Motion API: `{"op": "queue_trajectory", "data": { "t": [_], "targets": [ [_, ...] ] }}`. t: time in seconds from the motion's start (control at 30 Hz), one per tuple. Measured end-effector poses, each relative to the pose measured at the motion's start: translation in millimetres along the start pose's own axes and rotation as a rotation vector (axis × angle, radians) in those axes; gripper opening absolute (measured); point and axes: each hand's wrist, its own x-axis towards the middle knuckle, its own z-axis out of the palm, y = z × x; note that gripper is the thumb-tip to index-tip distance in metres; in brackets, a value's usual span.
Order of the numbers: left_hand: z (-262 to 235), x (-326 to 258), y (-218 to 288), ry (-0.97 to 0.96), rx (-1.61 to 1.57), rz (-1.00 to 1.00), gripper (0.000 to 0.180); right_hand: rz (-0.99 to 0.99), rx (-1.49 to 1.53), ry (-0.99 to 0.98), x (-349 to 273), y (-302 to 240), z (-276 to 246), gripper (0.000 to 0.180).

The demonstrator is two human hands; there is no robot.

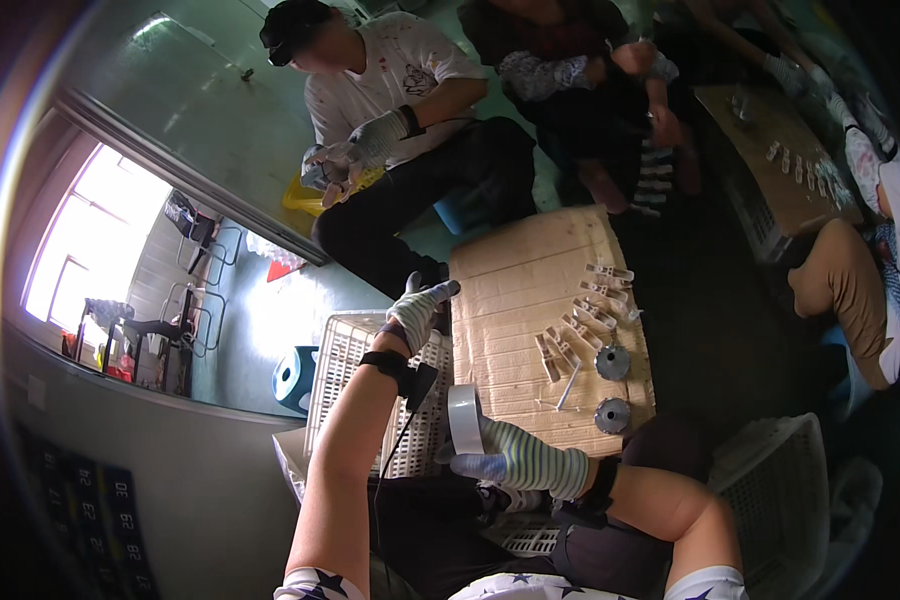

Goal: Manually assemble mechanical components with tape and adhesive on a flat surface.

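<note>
A roll of pale grey tape (463, 420) stands on edge in my right hand (530, 458), which wears a striped knit glove; fingers and thumb close round its lower side. My left hand (417, 312), gloved too, is raised beside the left edge of the cardboard (510, 260), its thumb and forefinger apart and nothing visible in it. On the cardboard's right half lie several small pale clip-like parts (566, 345) in a curved row. Near them are two grey toothed discs, one (612, 362) above the other (612, 414), and a thin white stick (569, 386).
A white plastic basket (345, 375) stands left of the cardboard, below my left forearm. Another crate (770, 490) is at lower right. Across from me sits a person (390, 90) in gloves, another beside them. A second board (780, 160) with similar parts lies far right.
</note>
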Motion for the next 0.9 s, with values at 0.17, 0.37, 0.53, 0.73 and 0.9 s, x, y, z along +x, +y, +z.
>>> {"op": "queue_trajectory", "data": {
  "t": [0.17, 0.37, 0.53, 0.73, 0.9],
  "targets": [
    [1, 13, -5, 0.121, -0.028, -0.134, 0.107, 0.082, -0.091, 0.034, -3, -3, -7, 0.045],
    [-10, 28, -24, 0.024, 0.027, -0.135, 0.112, -0.053, -0.023, 0.042, 5, 11, -2, 0.044],
    [-16, 35, -32, -0.084, 0.182, -0.051, 0.112, -0.010, -0.026, 0.030, 6, 13, -7, 0.050],
    [-14, 30, -29, -0.114, 0.100, -0.088, 0.115, -0.032, -0.095, 0.047, 7, 11, -7, 0.053],
    [-14, 26, -27, -0.099, 0.185, -0.035, 0.118, -0.011, -0.075, 0.028, 5, 7, -7, 0.057]
  ]
}}
